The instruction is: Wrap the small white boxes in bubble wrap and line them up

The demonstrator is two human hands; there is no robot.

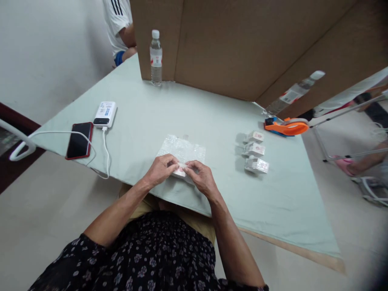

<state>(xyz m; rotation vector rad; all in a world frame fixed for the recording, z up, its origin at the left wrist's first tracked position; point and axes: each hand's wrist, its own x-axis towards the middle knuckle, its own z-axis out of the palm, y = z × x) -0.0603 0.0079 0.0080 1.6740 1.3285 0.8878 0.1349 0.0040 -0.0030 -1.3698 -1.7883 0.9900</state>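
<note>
A sheet of bubble wrap (182,148) lies flat near the front edge of the table. On its near end sits a small white box (179,172) with reddish print. My left hand (162,169) grips the box's left side, thumb and fingers pinched together. From the right, my right hand (201,176) pinches at the box's other side, fingers closed. The fingertips cover part of the box, and whether wrap is folded between them is too small to make out. To the right stand several small wrapped boxes: a near one (256,165), a middle one (254,149) and a far one (255,136).
An orange tape dispenser (287,127) lies at the right edge beside a water bottle (292,95). Another bottle (156,60) stands before the cardboard partition (212,44). At left are a phone (79,140) and a cabled power bank (105,114). A person in white (117,24) sits beyond.
</note>
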